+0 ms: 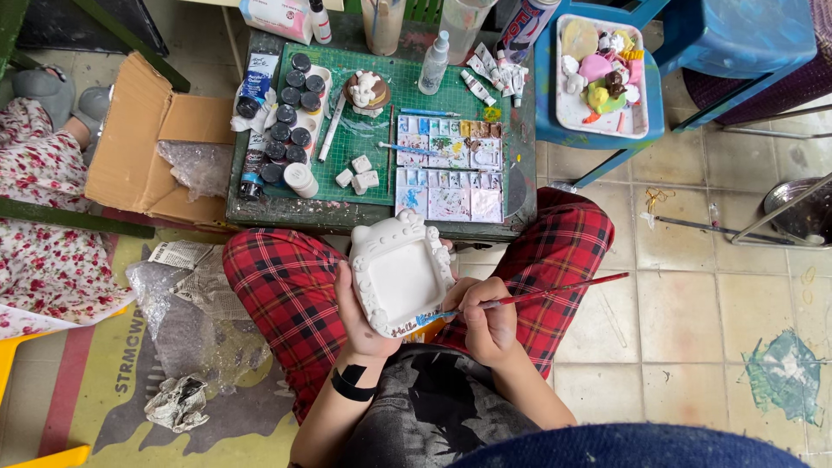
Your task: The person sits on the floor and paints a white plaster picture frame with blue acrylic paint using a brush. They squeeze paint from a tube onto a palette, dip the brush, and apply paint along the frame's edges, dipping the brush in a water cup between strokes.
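Two hands share one piece here: we hold a white plaster frame [399,271] over our lap, above the red plaid trousers [286,286], with our left hand [362,325] curled closed around its lower left edge, thumb on the rim and fingers hidden behind it. Our right hand [487,322] is closed in a pinch on a thin paintbrush [529,297], and it sits just beside the frame's lower right corner, so it is the nearer hand to the spot being worked. The relation that matters is the brush's line: its red handle runs out to the right and slightly up, away from us, while the bristle end points left and down, meeting the frame's bottom rim, where a patch of blue [426,318] already shows. So the frame lies to the left of the painting hand, and the brush's long axis runs nearly along that bottom rim rather than across it. The frame itself is tilted, its eared top toward the low counter [520,152] and its bottom edge toward our body. On the counter ahead, well apart from both hands, lie a green cutting mat [381,169], a row of dark-lidded paint pots [286,121], two stained mixing palettes [449,169] and a small unpainted figurine [366,91]. A white tray [641,121] of painted figures rests on a blue stool [546,87] to the right, and an open cardboard box [130,139] lies on the floor to the left.
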